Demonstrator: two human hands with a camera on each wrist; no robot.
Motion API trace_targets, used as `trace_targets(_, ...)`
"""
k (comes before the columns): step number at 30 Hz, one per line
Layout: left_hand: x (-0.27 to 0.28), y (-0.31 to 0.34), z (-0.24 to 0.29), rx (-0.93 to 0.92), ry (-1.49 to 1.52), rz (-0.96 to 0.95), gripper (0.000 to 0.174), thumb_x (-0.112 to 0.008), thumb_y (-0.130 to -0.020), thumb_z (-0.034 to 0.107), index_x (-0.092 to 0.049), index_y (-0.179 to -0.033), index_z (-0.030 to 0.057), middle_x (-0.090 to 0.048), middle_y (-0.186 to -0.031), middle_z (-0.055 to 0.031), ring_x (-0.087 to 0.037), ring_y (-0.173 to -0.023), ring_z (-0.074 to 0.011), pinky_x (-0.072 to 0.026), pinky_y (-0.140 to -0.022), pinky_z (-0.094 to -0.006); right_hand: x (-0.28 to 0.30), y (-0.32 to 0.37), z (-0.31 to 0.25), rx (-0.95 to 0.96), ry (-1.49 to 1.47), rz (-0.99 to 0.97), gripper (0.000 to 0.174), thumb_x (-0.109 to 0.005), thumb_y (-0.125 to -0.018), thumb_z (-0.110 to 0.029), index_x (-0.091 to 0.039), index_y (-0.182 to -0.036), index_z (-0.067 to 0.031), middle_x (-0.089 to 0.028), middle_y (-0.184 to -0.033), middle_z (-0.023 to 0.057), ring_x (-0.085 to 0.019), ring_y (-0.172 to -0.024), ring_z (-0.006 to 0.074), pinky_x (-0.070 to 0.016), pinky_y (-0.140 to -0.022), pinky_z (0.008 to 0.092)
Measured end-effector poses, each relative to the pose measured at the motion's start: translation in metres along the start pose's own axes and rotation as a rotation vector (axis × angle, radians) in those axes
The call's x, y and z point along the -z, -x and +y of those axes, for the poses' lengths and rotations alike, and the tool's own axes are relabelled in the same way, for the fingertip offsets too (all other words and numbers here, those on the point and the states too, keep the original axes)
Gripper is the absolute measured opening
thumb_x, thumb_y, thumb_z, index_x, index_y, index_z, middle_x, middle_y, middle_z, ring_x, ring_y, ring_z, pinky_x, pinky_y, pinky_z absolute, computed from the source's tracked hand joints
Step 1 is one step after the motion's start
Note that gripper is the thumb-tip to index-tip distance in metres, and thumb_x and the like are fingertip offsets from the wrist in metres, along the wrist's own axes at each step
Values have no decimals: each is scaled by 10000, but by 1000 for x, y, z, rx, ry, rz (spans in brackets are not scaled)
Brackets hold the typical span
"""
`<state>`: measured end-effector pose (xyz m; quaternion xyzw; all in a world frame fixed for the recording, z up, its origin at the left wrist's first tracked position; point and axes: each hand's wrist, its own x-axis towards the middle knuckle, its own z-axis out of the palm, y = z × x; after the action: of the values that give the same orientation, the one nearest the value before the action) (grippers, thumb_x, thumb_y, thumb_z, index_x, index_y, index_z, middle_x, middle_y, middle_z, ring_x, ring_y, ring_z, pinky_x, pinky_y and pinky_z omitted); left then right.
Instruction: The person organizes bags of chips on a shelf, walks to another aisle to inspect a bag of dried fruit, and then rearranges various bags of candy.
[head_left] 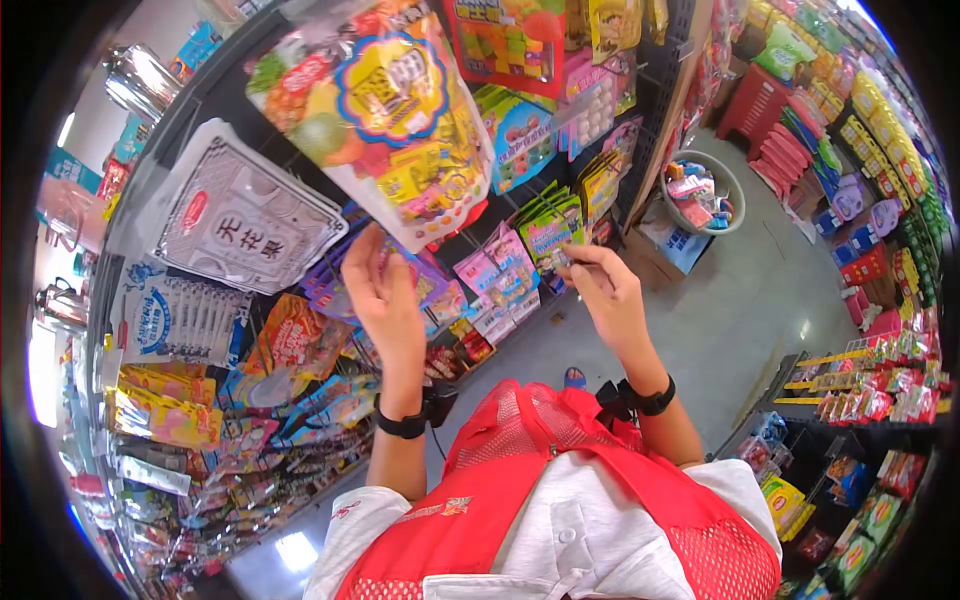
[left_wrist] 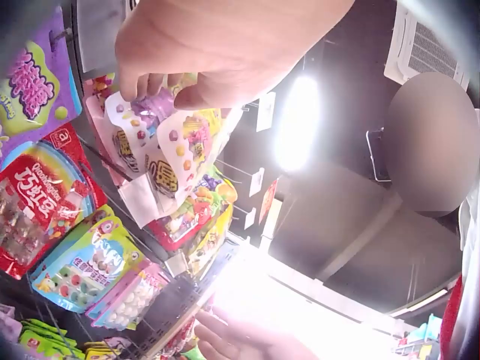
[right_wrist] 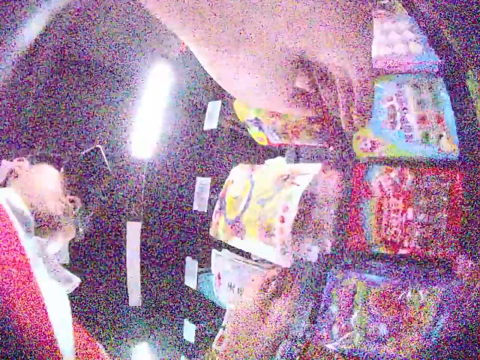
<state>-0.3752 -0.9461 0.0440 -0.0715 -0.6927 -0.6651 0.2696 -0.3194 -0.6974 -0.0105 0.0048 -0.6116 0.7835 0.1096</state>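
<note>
My left hand (head_left: pixel 385 295) is at the lower left corner of a large hanging candy bag (head_left: pixel 405 110), white with a yellow and blue label. In the left wrist view the thumb and curled fingers of that hand (left_wrist: pixel 217 60) pinch the bag's bottom fold, where purple shows; some fingertips are hidden. My right hand (head_left: pixel 610 295) is raised beside the rack, fingers loosely bent, close to green candy packets (head_left: pixel 550 230). Nothing shows in its grasp. Heavy noise blurs the right wrist view, where the right hand (right_wrist: pixel 277 67) hangs over the upper middle.
A white bag with black lettering (head_left: pixel 245 215) hangs left of the candy bag. Purple packets (head_left: pixel 425 280) and pink packets (head_left: pixel 500 270) hang below. A grey bin (head_left: pixel 735 195) of goods stands on the floor right of the rack. More stocked shelves line the right side.
</note>
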Motion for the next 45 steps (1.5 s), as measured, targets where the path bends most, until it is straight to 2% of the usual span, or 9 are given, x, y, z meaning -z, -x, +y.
trace_targets(6, 47, 33, -2, -52, -63, -163, 292, -559, -978, -24, -540, -1269, -23, -590, -1283, -132, -580, -1192, -208, -456, -1040, -343, -40, 63, 17, -53, 82, 105, 250, -583, -1011, -61, -597, -1241, 37, -676, -1162, 89, -684, -1024, 162, -539, -893, 287)
trace_targets(10, 95, 61, -30, 227, 36, -286, 93, -565, -994, 17, -643, -1045, 11, -684, -996, -45, -651, -953, -116, -498, -877, -280, -71, 104, 21, -138, 170, 104, 236, -588, -1009, -61, -604, -1224, 35, -677, -1155, 81, -688, -1006, 156, -548, -871, 285)
trace_targets(13, 106, 84, -44, 407, 119, -375, 100, -562, -998, 32, -645, -1052, 16, -686, -989, -42, -653, -926, -121, -504, -844, -277, -88, 128, 7, -101, 287, 137, 231, -594, -1005, -62, -608, -1218, 27, -679, -1158, 78, -689, -1006, 157, -547, -870, 285)
trace_targets(22, 93, 96, -34, 267, -21, -545, 142, -602, -948, 52, -668, -1071, 28, -694, -985, -91, -661, -884, -191, -513, -826, -317, -81, 172, -3, -146, 383, 228, 264, -589, -1002, -53, -602, -1253, 26, -671, -1211, 110, -698, -1023, 197, -560, -871, 306)
trace_targets(29, 69, 117, -88, 245, -32, -159, 203, -605, -969, 62, -599, -1169, 26, -631, -1117, -43, -596, -956, -123, -484, -809, -281, -50, 188, 2, -173, 335, 240, 269, -591, -1003, -53, -598, -1259, 27, -676, -1208, 122, -692, -1014, 184, -553, -863, 306)
trace_targets(33, 75, 130, -130, 651, 103, -136, 329, -608, -942, 92, -533, -1251, 8, -596, -1207, -95, -596, -1024, -175, -484, -906, -314, -18, 188, 2, -186, 306, 195, 269, -587, -1013, -66, -590, -1261, 37, -675, -1195, 124, -687, -1015, 186, -555, -859, 311)
trace_targets(38, 78, 156, -121, 564, -175, -66, 401, -616, -921, 89, -512, -1290, -28, -615, -1156, -123, -616, -995, -185, -500, -873, -318, 33, 177, -14, -138, 288, 151, 271, -584, -1015, -67, -585, -1265, 39, -676, -1176, 130, -685, -1004, 189, -557, -861, 310)
trace_targets(39, 82, 167, -172, 243, -345, 79, 394, -624, -902, 76, -531, -1270, -30, -639, -1080, -128, -624, -931, -199, -512, -821, -355, 44, 177, -18, -132, 279, 151, 271, -583, -1015, -64, -584, -1267, 38, -676, -1173, 132, -686, -1000, 189, -558, -860, 310)
trace_targets(45, 121, 130, -190, 566, -148, 209, 669, -704, -877, 102, -394, -1453, -39, -597, -1306, -150, -582, -1150, -219, -461, -973, -400, 120, 174, -17, -180, 216, 193, 253, -572, -1020, -76, -603, -1241, 43, -682, -1153, 145, -691, -974, 194, -564, -850, 313)
